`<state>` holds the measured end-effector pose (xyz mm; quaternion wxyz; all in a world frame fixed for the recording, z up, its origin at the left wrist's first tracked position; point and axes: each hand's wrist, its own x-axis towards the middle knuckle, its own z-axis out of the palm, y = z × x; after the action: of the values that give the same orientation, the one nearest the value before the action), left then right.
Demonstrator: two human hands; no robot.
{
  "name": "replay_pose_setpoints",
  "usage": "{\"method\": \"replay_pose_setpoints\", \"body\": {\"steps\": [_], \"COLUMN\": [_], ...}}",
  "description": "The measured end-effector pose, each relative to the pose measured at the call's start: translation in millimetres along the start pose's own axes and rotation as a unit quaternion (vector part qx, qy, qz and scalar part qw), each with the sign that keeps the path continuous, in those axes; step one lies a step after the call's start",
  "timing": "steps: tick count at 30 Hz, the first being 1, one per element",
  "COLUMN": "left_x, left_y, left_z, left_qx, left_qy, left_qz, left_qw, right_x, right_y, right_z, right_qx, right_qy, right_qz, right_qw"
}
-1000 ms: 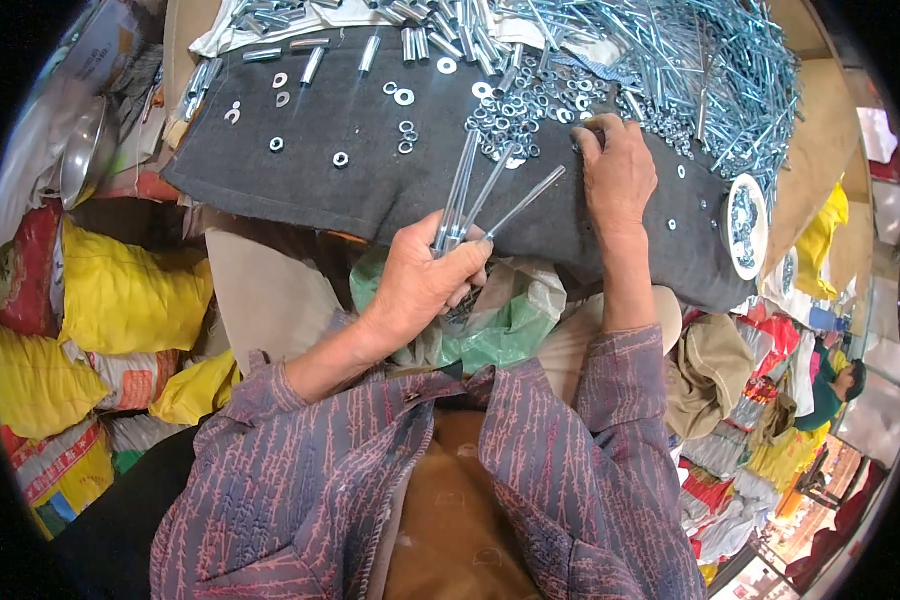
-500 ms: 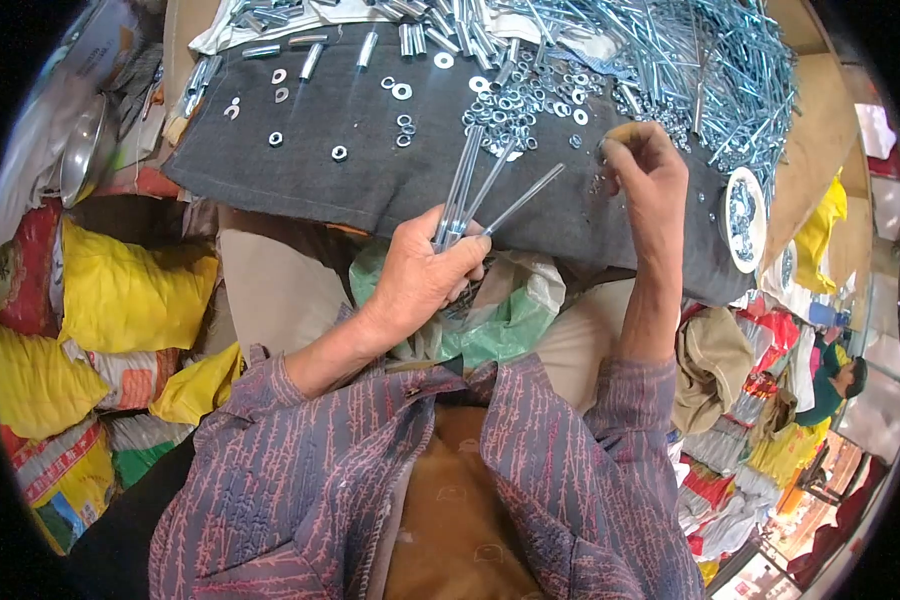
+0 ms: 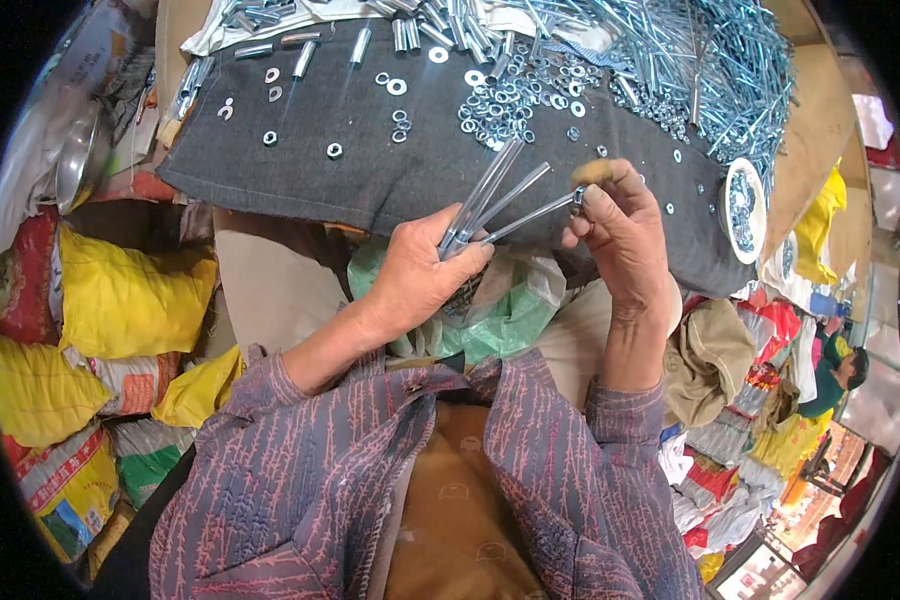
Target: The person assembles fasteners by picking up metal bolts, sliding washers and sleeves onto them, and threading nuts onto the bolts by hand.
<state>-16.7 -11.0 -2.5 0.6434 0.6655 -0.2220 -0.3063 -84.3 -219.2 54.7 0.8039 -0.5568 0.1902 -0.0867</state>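
My left hand [image 3: 420, 275] grips a fan of several long silver bolts [image 3: 490, 200] that point up and to the right. My right hand [image 3: 620, 235] pinches a small nut [image 3: 578, 197] at the tip of the lowest bolt. Both hands hover over the near edge of a dark grey cloth [image 3: 390, 180]. On the cloth lie scattered washers [image 3: 398, 110], a heap of nuts and washers [image 3: 515, 100], and a big pile of long shiny bolts [image 3: 710, 70] at the far right.
A white bowl of small parts [image 3: 742, 208] stands at the cloth's right end. Short bolts [image 3: 305, 58] lie at the far left. Yellow sacks [image 3: 130, 300] pile up on the left, a green plastic bag [image 3: 490, 310] sits below my hands, and folded clothes [image 3: 730, 440] lie at right.
My right hand left the nut heap on the cloth and came back toward me to the tip of a bolt held by my left hand. The left hand stayed put.
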Motion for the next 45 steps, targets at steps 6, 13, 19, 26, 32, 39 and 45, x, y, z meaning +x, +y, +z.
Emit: {"method": "replay_pose_setpoints", "body": {"steps": [6,13,19,26,32,39,45], "left_x": [-1,-6,-2,-3,-5,-4,-2], "left_y": [-2,9,17,11,5,6,14], "left_z": [-8,-19,-17,-9,-11,-11,-7], "left_qx": [-0.022,-0.350,-0.367,-0.323,-0.278,-0.220,-0.230], "left_qy": [-0.034,-0.126,-0.092,-0.069,-0.056,-0.082,-0.086], "left_qz": [0.000,-0.189,-0.182,-0.161,-0.152,-0.146,-0.145], "left_qw": [0.999,0.909,0.908,0.930,0.947,0.961,0.958], "right_x": [-2,-16,-3,64,25,-11,-17], "right_y": [7,29,11,13,-10,2,31], "right_z": [1,27,13,-56,-26,4,24], "right_qx": [0.086,-0.071,-0.335,-0.684,-0.363,-0.246,-0.053], "right_qy": [0.004,-0.037,0.081,0.180,0.087,0.010,0.012], "right_qz": [0.053,0.009,-0.132,-0.232,-0.102,-0.030,0.077], "right_qw": [0.995,0.997,0.929,0.667,0.922,0.969,0.996]}}
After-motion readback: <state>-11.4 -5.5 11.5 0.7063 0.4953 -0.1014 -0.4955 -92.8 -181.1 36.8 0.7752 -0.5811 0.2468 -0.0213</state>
